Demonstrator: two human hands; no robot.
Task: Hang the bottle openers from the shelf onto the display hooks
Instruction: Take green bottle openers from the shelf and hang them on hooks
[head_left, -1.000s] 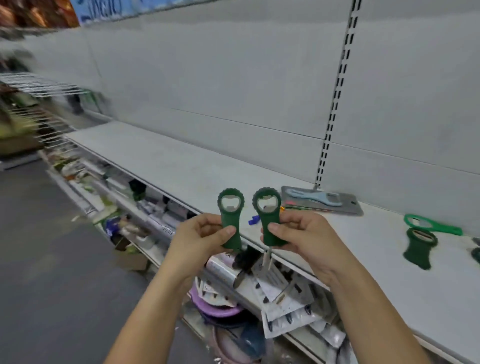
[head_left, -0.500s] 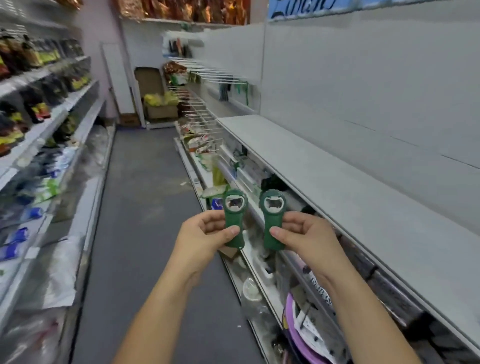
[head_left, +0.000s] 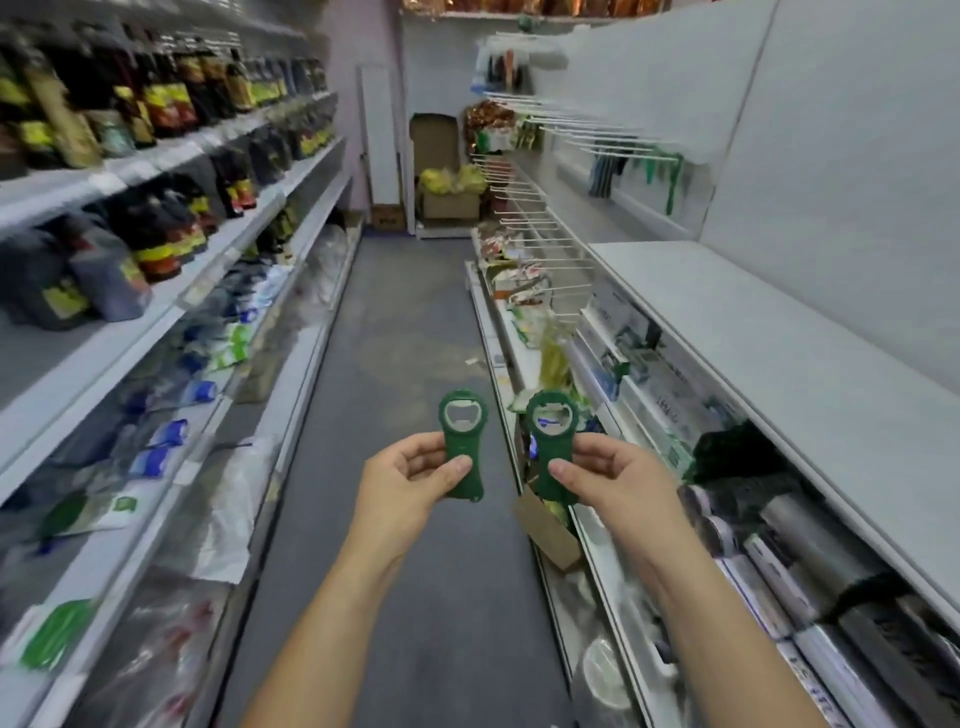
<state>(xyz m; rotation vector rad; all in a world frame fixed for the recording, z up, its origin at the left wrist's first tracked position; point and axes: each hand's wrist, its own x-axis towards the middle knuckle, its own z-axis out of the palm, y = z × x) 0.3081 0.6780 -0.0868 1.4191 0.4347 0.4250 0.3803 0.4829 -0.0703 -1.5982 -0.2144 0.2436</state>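
As both arms reach out over the aisle, hands: level with each other, apart, each gripping one opener.
Left hand: thumb pressed across the front of the handle, fingers curled behind; pinches the left opener at its lower half.
Right hand: same grip on the right opener, thumb in front, fingers behind.
Openers: dark green, upright, ring heads uppermost, pale metal insert showing in each ring; side by side, not touching.
Below right hand: cardboard flap against the lower shelf edge.
Right of right hand: white shelf; packaged goods on the tiers beneath it.
Ahead and right of hands: display hooks, white wire rows jutting toward the aisle; higher up, green items hang from an upper row, too blurred to identify.
Straight ahead: grey aisle floor; cardboard box with yellow bags at the far end.
Left of left hand: stocked shelving, dark pouches and bottles, blurred.
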